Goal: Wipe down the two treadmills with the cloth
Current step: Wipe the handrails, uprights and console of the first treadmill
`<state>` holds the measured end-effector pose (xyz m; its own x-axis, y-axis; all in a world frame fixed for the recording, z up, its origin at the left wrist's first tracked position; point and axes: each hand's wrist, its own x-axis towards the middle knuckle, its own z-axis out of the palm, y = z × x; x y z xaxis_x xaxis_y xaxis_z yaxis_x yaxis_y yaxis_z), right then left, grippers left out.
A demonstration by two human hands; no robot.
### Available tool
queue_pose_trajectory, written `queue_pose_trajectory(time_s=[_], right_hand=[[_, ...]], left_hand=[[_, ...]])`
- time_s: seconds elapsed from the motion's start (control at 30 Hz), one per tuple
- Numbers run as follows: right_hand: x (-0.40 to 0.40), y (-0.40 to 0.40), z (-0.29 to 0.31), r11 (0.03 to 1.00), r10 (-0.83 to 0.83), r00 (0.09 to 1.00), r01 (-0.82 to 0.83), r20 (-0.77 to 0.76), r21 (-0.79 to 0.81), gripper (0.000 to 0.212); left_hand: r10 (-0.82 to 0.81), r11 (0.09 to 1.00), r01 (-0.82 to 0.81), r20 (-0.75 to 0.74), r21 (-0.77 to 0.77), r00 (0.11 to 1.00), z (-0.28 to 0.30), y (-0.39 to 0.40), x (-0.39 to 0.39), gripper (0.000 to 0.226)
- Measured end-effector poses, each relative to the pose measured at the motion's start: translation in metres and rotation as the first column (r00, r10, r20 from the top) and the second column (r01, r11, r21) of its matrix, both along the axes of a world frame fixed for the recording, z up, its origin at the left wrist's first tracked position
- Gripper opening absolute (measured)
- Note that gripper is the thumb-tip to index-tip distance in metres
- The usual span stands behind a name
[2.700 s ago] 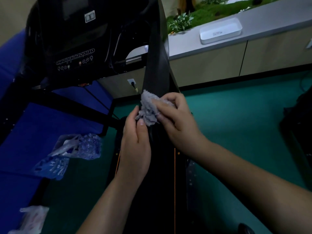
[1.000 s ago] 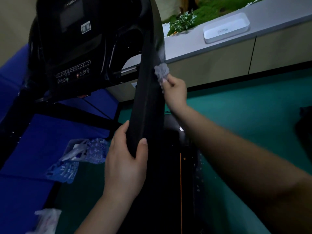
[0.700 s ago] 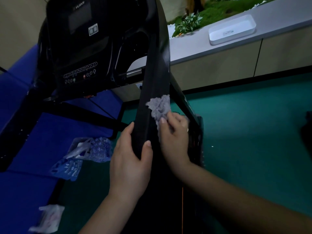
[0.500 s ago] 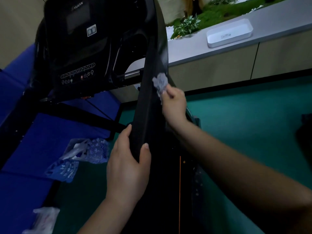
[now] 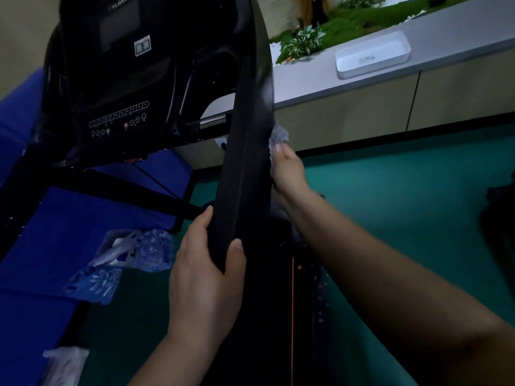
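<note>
The right hand (image 5: 287,168) pinches the cloth (image 5: 278,134) against the treadmill (image 5: 245,162) handrail's far edge while the left hand (image 5: 206,277) grips it lower, so wiping looks midway, second treadmill unseen.

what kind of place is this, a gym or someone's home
Probably a small gym or fitness room, though I can't be sure. A treadmill with a button console stands on teal sports-type flooring, with blue mats beside it.
</note>
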<state>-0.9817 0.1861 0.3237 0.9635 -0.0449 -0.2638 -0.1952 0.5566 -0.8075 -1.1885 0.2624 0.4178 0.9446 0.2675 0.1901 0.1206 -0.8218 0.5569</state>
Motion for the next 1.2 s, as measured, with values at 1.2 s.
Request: queue_pose_trajectory(time_s=[1.2], right_hand=[[-0.21, -0.024, 0.005, 0.916, 0.336, 0.94, -0.31, 0.065, -0.254, 0.037]], left_hand=[[0.012, 0.998, -0.015, 0.048, 0.056, 0.999, -0.005, 0.0, -0.001, 0.058]])
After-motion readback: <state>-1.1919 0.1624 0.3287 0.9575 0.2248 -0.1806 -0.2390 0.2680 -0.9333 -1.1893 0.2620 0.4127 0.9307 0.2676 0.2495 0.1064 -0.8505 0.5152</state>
